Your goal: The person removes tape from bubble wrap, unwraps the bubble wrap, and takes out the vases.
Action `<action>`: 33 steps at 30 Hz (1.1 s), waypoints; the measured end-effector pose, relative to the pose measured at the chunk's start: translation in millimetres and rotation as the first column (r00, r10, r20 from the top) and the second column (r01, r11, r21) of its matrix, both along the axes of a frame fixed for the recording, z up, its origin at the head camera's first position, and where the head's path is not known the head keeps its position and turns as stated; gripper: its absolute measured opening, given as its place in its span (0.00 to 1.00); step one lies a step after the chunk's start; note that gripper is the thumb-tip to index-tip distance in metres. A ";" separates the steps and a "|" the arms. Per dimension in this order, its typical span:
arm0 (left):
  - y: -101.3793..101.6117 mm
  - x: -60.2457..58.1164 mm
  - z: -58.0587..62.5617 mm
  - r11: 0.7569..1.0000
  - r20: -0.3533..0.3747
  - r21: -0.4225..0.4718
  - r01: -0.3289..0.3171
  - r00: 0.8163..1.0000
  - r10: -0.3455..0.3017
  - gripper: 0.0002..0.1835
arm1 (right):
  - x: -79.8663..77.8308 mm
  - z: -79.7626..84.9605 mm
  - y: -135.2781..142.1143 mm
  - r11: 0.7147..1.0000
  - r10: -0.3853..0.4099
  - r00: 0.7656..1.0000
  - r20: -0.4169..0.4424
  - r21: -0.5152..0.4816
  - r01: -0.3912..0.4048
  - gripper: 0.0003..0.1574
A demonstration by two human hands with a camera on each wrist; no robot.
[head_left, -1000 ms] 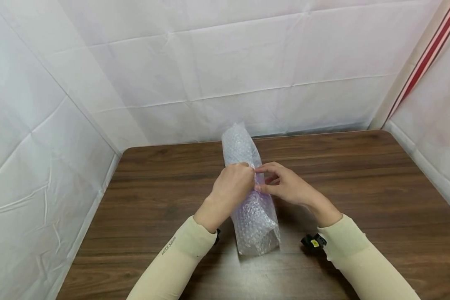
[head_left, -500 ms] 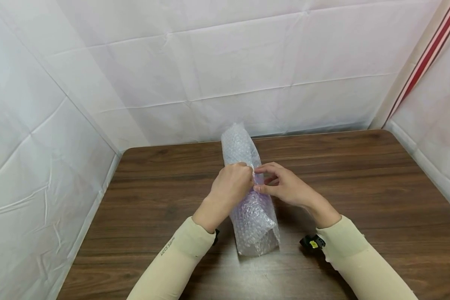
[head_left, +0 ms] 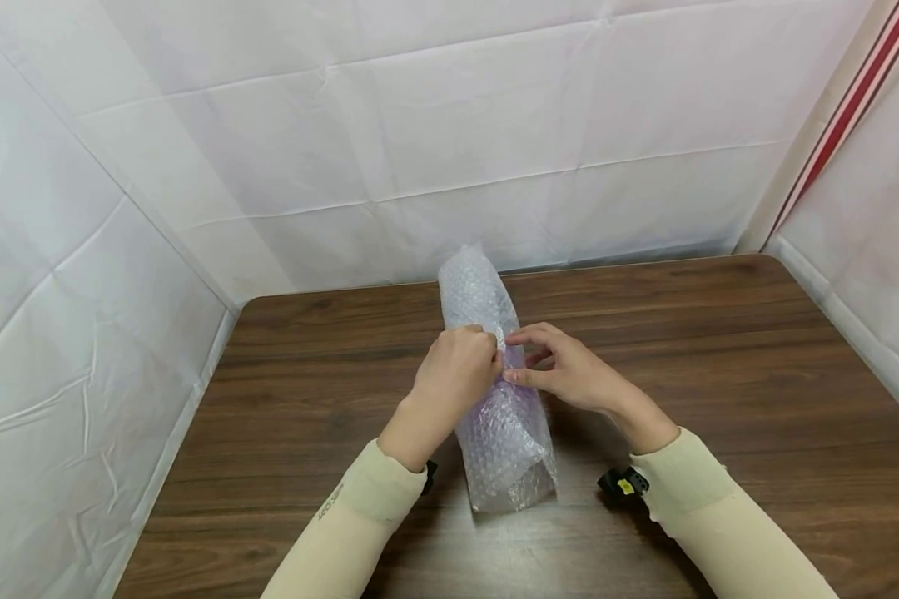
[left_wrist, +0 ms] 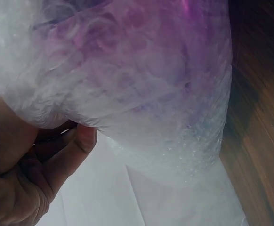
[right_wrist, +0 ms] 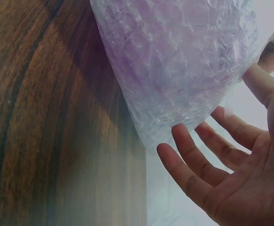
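Note:
A long roll of clear bubble wrap (head_left: 505, 453) lies lengthwise on the table, around something purple whose kind I cannot tell. Over its middle, my left hand (head_left: 457, 366) has its fingers curled and pinches the wrap; in the left wrist view that hand (left_wrist: 38, 165) grips a fold at the edge of the bubble wrap (left_wrist: 170, 122). From the other side my right hand (head_left: 573, 366) reaches in, thumb and index finger at the wrap's upper surface. In the right wrist view the fingers of this hand (right_wrist: 240, 165) are loosely spread along the bubble wrap (right_wrist: 174, 61).
Under the roll is a dark wood-grain table (head_left: 307, 416). White sheeting (head_left: 457, 125) hangs behind it and at both sides, with a red-striped band (head_left: 842, 133) in the right corner. Small black wrist devices (head_left: 622, 484) sit below the sleeves.
The head view has shifted slightly. Both hands keep almost the same pose on the bubble wrap, and the roll stays in place.

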State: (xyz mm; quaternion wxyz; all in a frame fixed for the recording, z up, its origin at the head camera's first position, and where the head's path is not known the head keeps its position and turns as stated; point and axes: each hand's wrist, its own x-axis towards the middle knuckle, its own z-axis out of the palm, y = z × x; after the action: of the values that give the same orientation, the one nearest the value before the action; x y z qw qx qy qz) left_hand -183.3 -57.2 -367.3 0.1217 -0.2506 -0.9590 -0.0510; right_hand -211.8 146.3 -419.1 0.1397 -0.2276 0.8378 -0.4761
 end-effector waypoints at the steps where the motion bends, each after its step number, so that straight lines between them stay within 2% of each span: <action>1: -0.4 0.3 0.2 1.000 0.007 0.008 -0.001 1.000 0.001 0.12 | 0.3 0.0 0.1 1.000 0.002 1.000 0.002 -0.001 -0.002 0.35; 8: -2.6 3.0 2.5 0.994 0.125 0.103 -0.042 0.992 0.029 0.08 | 0.9 -1.1 0.9 1.000 0.006 1.000 0.003 0.001 -0.006 0.35; 11: -3.5 4.0 2.5 0.988 0.146 0.141 -0.058 0.989 0.037 0.07 | 1.1 -1.4 1.2 1.000 0.004 1.000 0.009 -0.004 -0.004 0.37; 17: -6.4 4.5 -1.6 0.963 0.141 0.264 -0.062 0.990 0.025 0.07 | 3.0 -0.8 1.5 1.000 0.000 1.000 0.024 -0.019 0.000 0.40; 24: -8.6 4.5 -5.6 0.929 0.139 0.365 -0.069 0.990 0.019 0.09 | 3.3 -1.1 2.4 1.000 0.018 1.000 -0.021 -0.020 -0.019 0.34; 33: -10.9 6.1 -7.3 0.894 0.144 0.440 -0.082 0.989 0.020 0.08 | 5.5 -1.3 1.9 0.998 0.062 0.996 -0.061 -0.018 -0.064 0.28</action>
State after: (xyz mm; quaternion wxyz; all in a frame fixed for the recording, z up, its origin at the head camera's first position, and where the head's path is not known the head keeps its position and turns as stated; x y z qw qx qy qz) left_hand -177.2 -68.0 -374.5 0.1114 -0.1867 -0.9343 -0.2824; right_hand -206.4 148.2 -420.4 0.1269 -0.2696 0.8292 -0.4728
